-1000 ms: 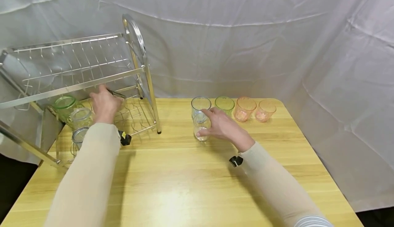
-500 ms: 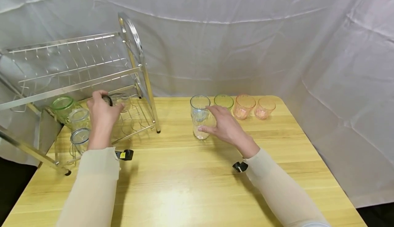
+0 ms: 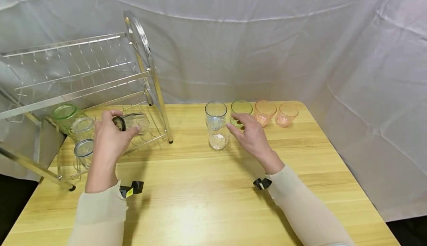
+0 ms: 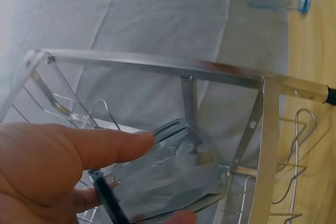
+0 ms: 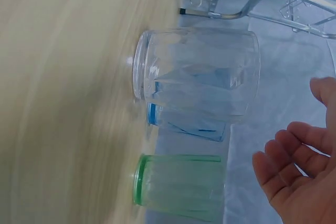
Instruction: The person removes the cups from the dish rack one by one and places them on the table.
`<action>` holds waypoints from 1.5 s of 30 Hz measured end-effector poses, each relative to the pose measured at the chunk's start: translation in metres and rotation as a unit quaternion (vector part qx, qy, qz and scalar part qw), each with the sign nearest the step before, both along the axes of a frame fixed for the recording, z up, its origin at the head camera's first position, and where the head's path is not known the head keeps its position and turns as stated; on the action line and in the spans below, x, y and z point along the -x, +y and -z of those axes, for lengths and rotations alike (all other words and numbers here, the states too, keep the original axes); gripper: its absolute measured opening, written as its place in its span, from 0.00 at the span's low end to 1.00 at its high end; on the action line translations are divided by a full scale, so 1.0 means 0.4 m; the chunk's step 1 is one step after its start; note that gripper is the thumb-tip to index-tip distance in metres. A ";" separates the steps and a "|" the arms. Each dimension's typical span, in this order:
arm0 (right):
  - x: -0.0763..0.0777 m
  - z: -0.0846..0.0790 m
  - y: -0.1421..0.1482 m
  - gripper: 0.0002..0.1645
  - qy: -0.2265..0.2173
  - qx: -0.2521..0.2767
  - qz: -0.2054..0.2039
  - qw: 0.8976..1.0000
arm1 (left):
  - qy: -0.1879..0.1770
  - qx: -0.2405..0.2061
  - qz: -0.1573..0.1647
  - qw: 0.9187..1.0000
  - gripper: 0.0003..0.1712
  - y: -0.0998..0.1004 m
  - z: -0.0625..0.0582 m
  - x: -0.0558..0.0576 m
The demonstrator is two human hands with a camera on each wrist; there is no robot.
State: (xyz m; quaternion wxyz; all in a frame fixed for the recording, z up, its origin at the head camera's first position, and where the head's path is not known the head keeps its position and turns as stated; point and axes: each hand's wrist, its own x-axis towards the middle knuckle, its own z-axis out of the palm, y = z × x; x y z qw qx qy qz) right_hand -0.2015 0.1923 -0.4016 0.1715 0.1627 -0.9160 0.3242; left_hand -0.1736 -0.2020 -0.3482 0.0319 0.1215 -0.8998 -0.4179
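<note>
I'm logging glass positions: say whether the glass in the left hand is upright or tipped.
Tipped: in the head view, the left hand holds the glass sideways, dark ring leftward.

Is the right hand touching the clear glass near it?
Apart. The right wrist view shows it: grey cloth is visible between the right hand and the rim of the clear glass.

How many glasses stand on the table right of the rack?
5: the clear glass in front; behind, left to right, the blue glass, green glass, larger pink glass and smaller pink glass. None looks fully hidden.
</note>
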 end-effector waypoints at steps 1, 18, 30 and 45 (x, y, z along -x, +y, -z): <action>0.000 0.002 0.001 0.27 0.003 0.007 0.001 1.000 | -0.002 0.005 0.008 1.000 0.47 0.003 -0.001 -0.006; -0.008 0.018 -0.001 0.20 0.017 0.053 0.012 0.998 | -0.033 0.011 0.091 0.995 0.47 0.059 -0.012 -0.060; -0.017 0.021 -0.006 0.19 0.017 0.069 0.008 0.997 | -0.032 -0.006 0.151 0.988 0.43 0.141 -0.005 -0.062; -0.041 0.013 -0.025 0.22 -0.024 0.108 -0.032 0.993 | -0.027 -0.103 0.215 0.971 0.42 0.225 0.018 -0.056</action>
